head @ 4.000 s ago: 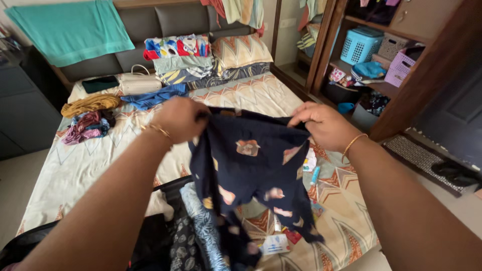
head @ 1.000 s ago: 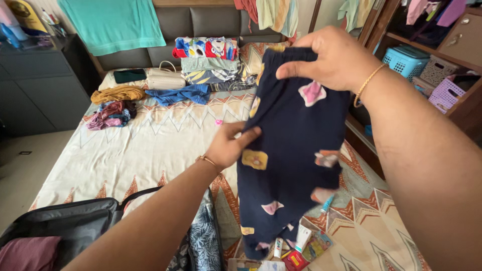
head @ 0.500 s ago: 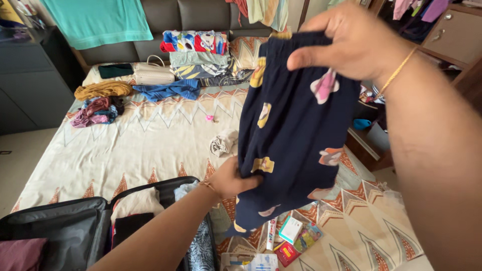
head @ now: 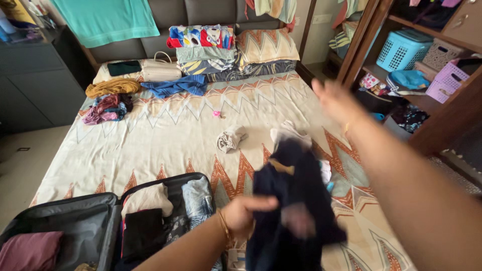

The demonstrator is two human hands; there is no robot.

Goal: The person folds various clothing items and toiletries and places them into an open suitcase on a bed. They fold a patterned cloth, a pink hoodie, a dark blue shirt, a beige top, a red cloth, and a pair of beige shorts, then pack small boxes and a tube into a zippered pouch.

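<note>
Released by the open right hand (head: 334,100), the navy patterned cotton garment (head: 296,211) now droops, gripped by the left hand (head: 246,213) beside the open black suitcase (head: 75,221).

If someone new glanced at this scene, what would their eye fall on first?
Probably the dark navy patterned garment, blurred low in the middle, gripped by the left hand while the right hand hangs open above the bed. Next, the open black suitcase at lower left, part-filled with folded clothes.

Left hand (head: 246,213) grips a dark garment (head: 293,211) at lower centre; right hand (head: 335,100), blurred and open, hangs above the bed (head: 150,135).
</note>
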